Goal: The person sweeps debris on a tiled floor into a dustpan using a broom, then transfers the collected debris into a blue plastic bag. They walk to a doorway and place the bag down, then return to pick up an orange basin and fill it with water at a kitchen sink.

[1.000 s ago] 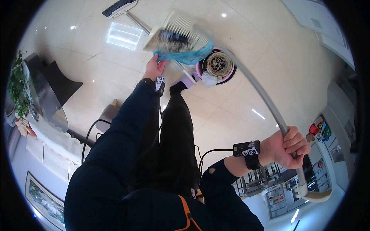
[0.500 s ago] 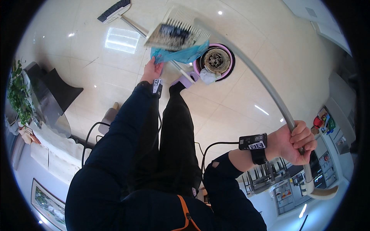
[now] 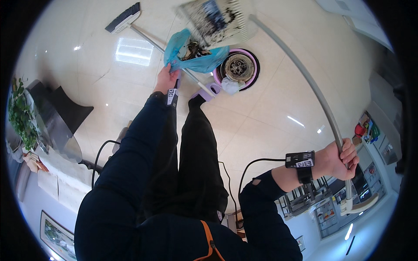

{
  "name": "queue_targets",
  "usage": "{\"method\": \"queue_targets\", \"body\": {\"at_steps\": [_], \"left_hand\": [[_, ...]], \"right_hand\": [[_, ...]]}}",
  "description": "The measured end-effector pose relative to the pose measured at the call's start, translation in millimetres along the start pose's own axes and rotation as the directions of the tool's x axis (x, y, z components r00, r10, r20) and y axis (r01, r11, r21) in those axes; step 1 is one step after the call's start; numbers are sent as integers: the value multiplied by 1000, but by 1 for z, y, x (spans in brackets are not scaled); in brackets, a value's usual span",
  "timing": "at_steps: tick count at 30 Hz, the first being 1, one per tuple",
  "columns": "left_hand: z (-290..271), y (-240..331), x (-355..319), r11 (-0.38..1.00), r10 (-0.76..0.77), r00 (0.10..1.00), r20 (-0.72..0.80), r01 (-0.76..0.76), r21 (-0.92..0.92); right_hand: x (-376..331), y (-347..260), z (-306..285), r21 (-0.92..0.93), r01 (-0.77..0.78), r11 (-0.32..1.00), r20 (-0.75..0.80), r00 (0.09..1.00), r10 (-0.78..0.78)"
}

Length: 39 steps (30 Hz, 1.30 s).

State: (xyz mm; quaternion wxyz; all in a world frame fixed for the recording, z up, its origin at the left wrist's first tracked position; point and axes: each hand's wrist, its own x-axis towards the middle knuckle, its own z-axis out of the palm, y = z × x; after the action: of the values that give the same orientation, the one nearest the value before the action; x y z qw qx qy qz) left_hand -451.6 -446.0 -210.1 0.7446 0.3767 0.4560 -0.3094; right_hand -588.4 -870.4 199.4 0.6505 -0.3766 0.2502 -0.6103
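My left hand (image 3: 166,79) is closed on the near left edge of a blue plastic bag (image 3: 204,63), whose mouth gapes to show brown debris (image 3: 192,50) inside. My right hand (image 3: 343,159) wraps round the long grey handle of a dustpan (image 3: 305,74). At the far end, the dustpan's pale, toothed pan (image 3: 217,24) hangs above and beyond the bag, blurred, with dark dirt stuck to its surface. Just right of the bag stands a pink-rimmed bin (image 3: 257,71) with a dirty round bottom and a whitish crumpled piece (image 3: 232,85) at its near edge.
A broom (image 3: 126,19) lies on the tiled floor, its stick running under the bag toward my purple slipper (image 3: 209,92). On the left are a dark glass-topped table (image 3: 61,126) and a leafy plant (image 3: 21,113). Stacked dark chairs (image 3: 307,198) stand at lower right.
The dustpan's pan has lifted away from the bag, farther out and to the right. The bag's mouth and the debris in it now show. My right hand has shifted slightly.
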Motion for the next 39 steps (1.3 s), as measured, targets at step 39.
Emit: {"method": "queue_targets", "body": {"at_steps": [39], "left_hand": [[177, 49, -123, 778, 244, 952, 185, -306, 549]], "right_hand": [[27, 200, -158, -754, -609, 246, -439, 745, 502]]}}
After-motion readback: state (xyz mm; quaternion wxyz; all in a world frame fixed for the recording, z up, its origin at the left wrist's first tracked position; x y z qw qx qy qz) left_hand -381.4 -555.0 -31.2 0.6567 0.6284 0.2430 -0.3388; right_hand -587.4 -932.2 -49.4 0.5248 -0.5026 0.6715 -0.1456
